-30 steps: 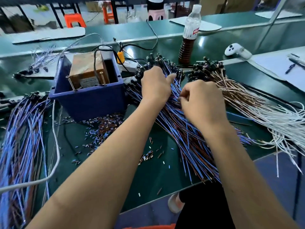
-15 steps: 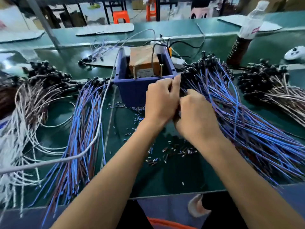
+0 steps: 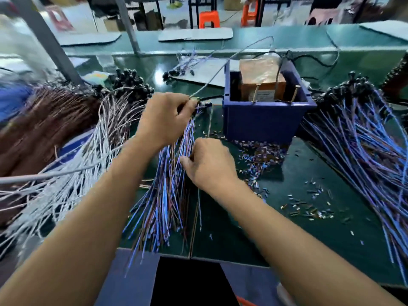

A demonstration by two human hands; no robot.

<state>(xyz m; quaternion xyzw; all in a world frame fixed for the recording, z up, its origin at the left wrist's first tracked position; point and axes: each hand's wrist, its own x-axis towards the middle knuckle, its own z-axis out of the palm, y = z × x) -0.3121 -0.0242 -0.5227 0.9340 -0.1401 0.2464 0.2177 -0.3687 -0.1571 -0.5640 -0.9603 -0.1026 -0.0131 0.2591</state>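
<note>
A bundle of blue and brown wires (image 3: 164, 195) lies on the green bench in front of me, its loose ends pointing toward me. My left hand (image 3: 164, 120) grips the far end of this bundle, where small black parts sit. Closer to me, my right hand (image 3: 209, 162) has its fingers curled around a few wires at the bundle's right side. A larger heap of blue and brown wires (image 3: 362, 146) with black ends lies at the right.
A blue bin (image 3: 262, 120) holding an orange-brown block stands just right of my hands, with cut wire bits (image 3: 258, 155) scattered before it. White and brown wire heaps (image 3: 72, 151) fill the left. A grey cable (image 3: 44, 175) crosses there. The bench edge is near me.
My view and both hands have swung left, from the right-hand heap, past the blue bin, to the bundle on its left. My hands have moved apart along the wires.
</note>
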